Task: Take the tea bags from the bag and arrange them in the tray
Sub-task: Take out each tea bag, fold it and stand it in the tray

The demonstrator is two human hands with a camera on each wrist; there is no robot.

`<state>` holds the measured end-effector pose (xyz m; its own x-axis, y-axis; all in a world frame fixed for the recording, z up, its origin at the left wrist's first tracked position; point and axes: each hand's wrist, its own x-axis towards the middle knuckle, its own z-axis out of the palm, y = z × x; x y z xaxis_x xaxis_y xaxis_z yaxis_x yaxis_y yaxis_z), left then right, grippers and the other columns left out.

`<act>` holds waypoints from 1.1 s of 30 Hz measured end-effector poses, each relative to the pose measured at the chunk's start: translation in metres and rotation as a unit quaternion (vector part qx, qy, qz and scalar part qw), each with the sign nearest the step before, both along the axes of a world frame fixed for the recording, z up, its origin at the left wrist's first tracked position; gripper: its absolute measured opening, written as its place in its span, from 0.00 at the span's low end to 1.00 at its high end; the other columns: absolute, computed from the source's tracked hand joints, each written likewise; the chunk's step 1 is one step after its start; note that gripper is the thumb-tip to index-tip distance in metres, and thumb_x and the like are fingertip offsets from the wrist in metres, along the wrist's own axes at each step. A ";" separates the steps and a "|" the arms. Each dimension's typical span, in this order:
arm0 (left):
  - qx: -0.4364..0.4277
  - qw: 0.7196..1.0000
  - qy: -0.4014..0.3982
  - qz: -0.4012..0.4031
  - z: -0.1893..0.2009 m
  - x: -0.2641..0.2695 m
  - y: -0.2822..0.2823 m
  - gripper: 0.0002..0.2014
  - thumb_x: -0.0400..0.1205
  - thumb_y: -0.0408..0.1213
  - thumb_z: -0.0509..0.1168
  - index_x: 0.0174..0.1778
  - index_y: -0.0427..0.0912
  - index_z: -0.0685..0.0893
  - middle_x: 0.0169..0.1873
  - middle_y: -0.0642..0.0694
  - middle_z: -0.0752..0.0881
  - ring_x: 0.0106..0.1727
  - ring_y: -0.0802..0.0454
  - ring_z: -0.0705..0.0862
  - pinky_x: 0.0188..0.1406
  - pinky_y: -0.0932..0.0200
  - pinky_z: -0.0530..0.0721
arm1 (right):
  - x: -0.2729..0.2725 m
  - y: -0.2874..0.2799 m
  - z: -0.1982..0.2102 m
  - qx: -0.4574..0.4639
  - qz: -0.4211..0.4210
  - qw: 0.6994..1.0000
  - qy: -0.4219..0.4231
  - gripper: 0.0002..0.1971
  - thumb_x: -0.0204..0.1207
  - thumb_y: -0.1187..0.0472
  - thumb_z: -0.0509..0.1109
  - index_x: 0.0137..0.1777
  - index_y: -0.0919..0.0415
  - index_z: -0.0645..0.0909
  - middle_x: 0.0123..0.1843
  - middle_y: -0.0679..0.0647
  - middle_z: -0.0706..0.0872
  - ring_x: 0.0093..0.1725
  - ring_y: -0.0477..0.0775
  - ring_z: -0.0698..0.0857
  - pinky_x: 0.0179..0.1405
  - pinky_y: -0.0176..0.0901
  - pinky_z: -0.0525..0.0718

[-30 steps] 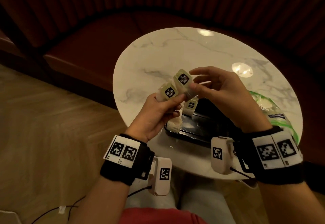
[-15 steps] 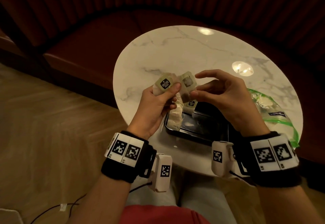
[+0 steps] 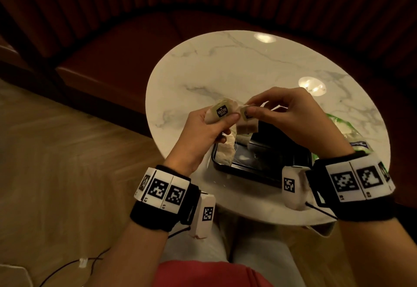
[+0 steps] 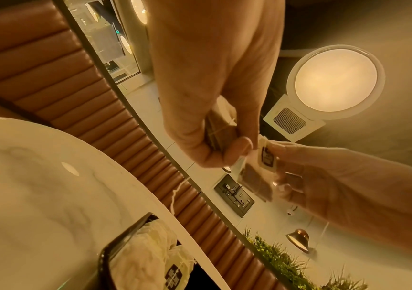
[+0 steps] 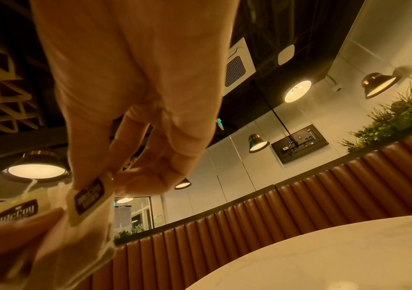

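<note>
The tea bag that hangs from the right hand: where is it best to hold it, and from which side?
Probably by its paper tag, from above, as the right hand pinches it now. The tag is flat and stiff; the soft tea bag hangs below it over the tray.

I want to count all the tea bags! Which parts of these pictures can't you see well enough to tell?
- Tea bags in the left hand: head view, curled fingers cover the bunch, so no count.
- Black tray: head view, both hands and the right wrist band hide much of its floor.
- Plastic bag: head view, right hand blocks it; contents unclear.
- Tag under the right thumb: right wrist view, blurred, lettering unreadable.
</note>
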<state>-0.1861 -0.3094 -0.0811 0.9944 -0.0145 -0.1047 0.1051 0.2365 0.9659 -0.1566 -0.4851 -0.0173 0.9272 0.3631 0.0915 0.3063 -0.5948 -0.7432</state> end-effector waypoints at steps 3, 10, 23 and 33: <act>0.010 1.000 0.002 0.002 -0.002 0.001 0.000 0.06 0.79 0.31 0.72 0.39 0.47 0.87 0.28 0.53 0.85 0.32 0.58 0.80 0.32 0.62 0.79 | 0.003 0.001 0.001 -0.025 0.024 0.999 0.014 0.06 0.74 0.53 0.75 0.50 0.47 0.87 0.45 0.43 0.89 0.44 0.42 0.88 0.45 0.38 0.87; -0.031 0.997 0.050 0.057 -0.003 0.003 0.007 0.03 0.80 0.32 0.71 0.42 0.43 0.85 0.27 0.54 0.84 0.29 0.61 0.80 0.29 0.67 0.81 | 0.023 -0.004 -0.005 -0.077 -0.007 0.996 0.038 0.02 0.77 0.57 0.74 0.48 0.50 0.87 0.43 0.43 0.89 0.38 0.41 0.88 0.39 0.31 0.83; -0.071 0.988 0.112 0.084 -0.007 0.004 0.012 0.03 0.80 0.36 0.72 0.43 0.44 0.83 0.34 0.50 0.86 0.29 0.62 0.83 0.31 0.65 0.84 | 0.066 -0.002 -0.060 -0.276 -0.027 0.951 0.138 0.06 0.74 0.65 0.76 0.49 0.59 0.91 0.35 0.50 0.86 0.31 0.40 0.80 0.29 0.30 0.77; -0.076 0.984 0.142 0.071 -0.009 0.003 0.012 0.03 0.80 0.33 0.72 0.45 0.42 0.83 0.34 0.48 0.85 0.30 0.60 0.84 0.31 0.66 0.86 | 0.071 0.004 -0.077 -0.248 -0.050 0.960 0.123 0.02 0.72 0.68 0.78 0.43 0.63 0.90 0.33 0.51 0.87 0.31 0.44 0.84 0.39 0.39 0.85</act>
<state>-0.1833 -0.2975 -0.0899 0.9187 0.0852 -0.3857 0.3211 0.4080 0.8547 -0.0851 -0.4814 -0.0947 0.9313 0.2126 -0.2957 0.0796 -0.9111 -0.4043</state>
